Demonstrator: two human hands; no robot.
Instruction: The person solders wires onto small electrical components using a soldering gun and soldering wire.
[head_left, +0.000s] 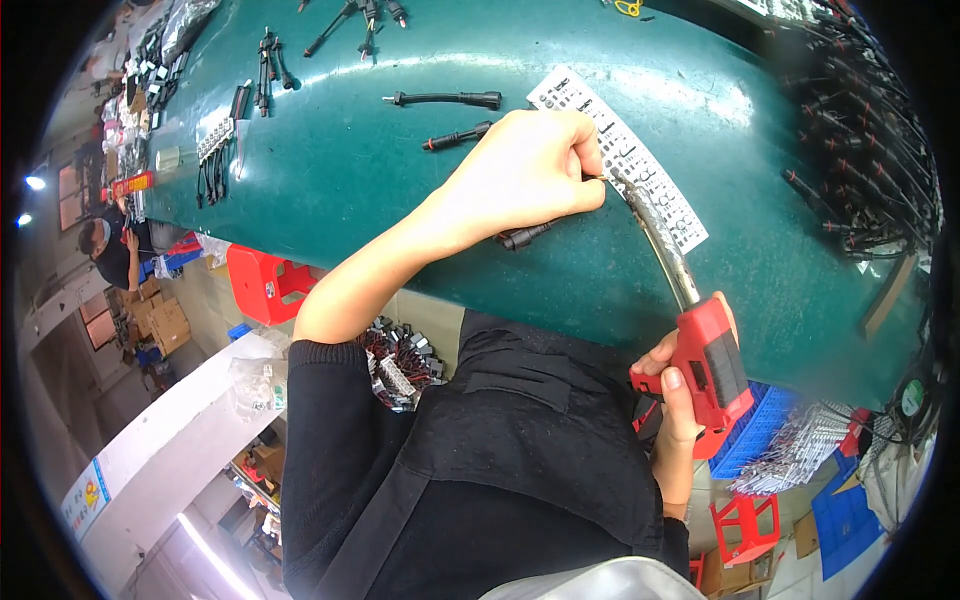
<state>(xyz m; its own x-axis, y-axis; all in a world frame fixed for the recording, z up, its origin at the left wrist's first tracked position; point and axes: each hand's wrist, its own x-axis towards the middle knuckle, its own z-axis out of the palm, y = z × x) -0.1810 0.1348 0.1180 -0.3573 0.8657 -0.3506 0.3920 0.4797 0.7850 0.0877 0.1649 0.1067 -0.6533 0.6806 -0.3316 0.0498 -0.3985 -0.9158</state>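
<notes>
My left hand is closed in a pinch over the green table, with a small wire end showing at its fingertips. A black cable connector sticks out below that hand; the palm hides whether it belongs to the pinched wire. My right hand is wrapped round the red grip of a soldering gun. Its long metal barrel points up and away, and the tip meets or nearly meets the left fingertips. Under the tip lies a white strip with rows of dark marks.
Short black cables lie beyond my left hand. A dense heap of black cables covers the right side. Beside the table stand a red stool and a blue basket. Another person works at far left.
</notes>
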